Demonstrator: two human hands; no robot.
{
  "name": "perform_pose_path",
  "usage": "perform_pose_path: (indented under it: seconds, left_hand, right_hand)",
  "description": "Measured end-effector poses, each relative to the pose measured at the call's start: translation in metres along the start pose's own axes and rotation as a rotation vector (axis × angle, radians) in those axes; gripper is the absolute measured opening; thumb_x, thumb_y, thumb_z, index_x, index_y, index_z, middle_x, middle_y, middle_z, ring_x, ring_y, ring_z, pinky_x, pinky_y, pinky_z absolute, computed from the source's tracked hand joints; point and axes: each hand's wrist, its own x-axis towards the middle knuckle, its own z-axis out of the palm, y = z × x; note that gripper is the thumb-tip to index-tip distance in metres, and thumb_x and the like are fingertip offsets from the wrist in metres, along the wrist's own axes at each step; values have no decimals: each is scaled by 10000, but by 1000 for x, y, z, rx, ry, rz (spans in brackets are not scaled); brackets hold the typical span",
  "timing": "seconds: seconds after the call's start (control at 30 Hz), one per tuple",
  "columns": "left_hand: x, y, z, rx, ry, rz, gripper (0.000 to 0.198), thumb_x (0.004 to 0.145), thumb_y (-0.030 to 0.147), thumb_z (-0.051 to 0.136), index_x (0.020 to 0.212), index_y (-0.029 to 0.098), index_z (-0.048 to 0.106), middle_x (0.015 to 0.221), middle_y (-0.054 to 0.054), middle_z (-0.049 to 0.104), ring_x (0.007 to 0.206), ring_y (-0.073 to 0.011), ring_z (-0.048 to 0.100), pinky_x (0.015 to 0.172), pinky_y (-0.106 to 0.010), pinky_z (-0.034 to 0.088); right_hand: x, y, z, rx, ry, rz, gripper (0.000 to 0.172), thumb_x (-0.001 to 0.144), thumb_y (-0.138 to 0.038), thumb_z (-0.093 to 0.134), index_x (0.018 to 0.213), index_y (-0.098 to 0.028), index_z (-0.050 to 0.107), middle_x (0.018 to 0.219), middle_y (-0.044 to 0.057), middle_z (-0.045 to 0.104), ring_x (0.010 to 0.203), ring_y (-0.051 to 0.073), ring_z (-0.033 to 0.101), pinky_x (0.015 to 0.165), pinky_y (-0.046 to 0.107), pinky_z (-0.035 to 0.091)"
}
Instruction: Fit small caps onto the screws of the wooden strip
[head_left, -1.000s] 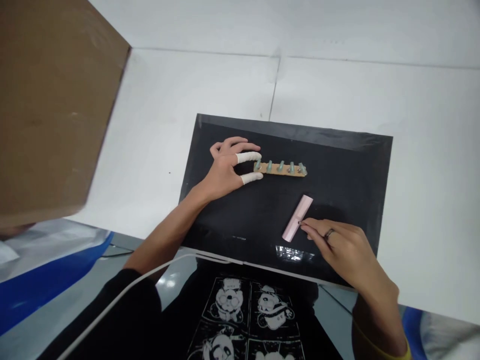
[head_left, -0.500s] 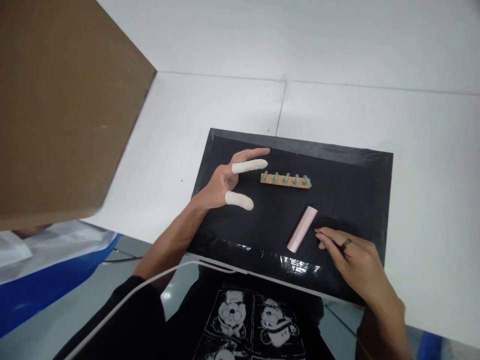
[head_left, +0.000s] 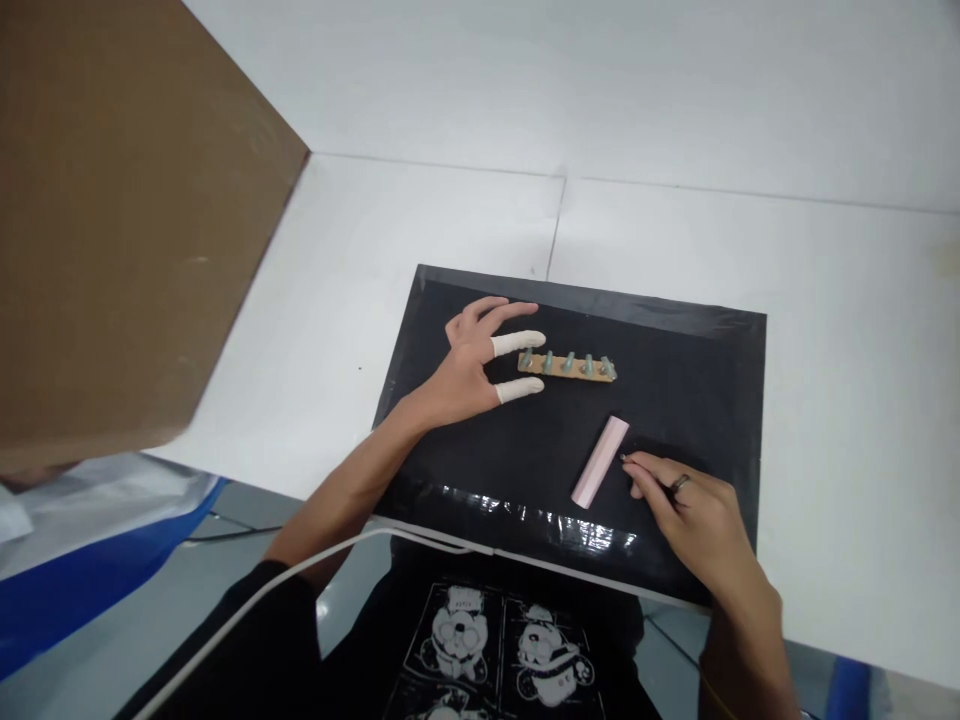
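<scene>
My left hand (head_left: 472,370) has white finger cots on its thumb and index finger. Those two fingertips are apart, one above and one below the left end of a brown cardboard-like strip (head_left: 556,367); whether they touch it I cannot tell. Several grey-green cylindrical pieces stand in a row along that strip. Closer to me, a pale pink bar (head_left: 600,462) lies slanted on the black mat (head_left: 480,440). Just right of the bar, my right hand (head_left: 690,500), wearing a dark ring, pinches something tiny with a shiny tip, too small to name.
The black mat lies on a white table (head_left: 840,400) with a white panel behind. At left rises a large brown board (head_left: 135,220). A white cable (head_left: 300,568) runs across my left arm to the mat's front edge. Blue and white material (head_left: 97,540) hangs at lower left.
My left hand has moved right to the strip's left end, and its thumb and index finger have drawn closer together. My right hand keeps its pinch beside the pink bar. The view has shifted slightly.
</scene>
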Motion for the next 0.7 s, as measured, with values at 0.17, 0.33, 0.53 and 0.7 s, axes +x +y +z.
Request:
perform_pose_path:
  seconds: [0.17, 0.33, 0.53, 0.7]
  left_hand:
    - [5, -3, 15, 231, 45, 60, 522, 838, 508, 819, 1259, 234, 678, 1553, -177, 504, 1455, -430, 361, 1066, -602, 265]
    - [10, -4, 21, 236, 21, 93, 437, 832, 475, 833, 1169, 222, 719, 1522, -157, 544, 1443, -425, 381, 1045, -578, 257]
    - [15, -2, 23, 210, 34, 68, 345, 835, 443, 834, 1090, 229, 741, 1488, -137, 584, 1432, -405, 401, 1050, -571, 243]
    - [15, 0, 20, 169, 36, 36, 281, 845, 384, 831, 1074, 247, 742, 1465, -118, 609, 1431, -384, 411, 1077, -576, 232]
  right_hand:
    - [-1, 1, 2, 6, -18, 33, 177, 1061, -271, 547, 1071, -194, 706, 774, -35, 737, 714, 124, 740, 690, 235, 544]
    - [-3, 2, 3, 25, -30, 50, 194, 1062, -276, 540, 1080, -192, 714, 801, -25, 748, 729, 132, 743, 690, 246, 550]
    - [-4, 2, 4, 52, -17, 76, 192, 1053, -270, 553, 1066, -195, 729, 815, -8, 756, 718, 141, 734, 698, 267, 567]
    - [-2, 0, 4, 62, -9, 80, 206, 1055, -265, 545, 1040, -204, 741, 805, 4, 758, 701, 144, 726, 687, 276, 572]
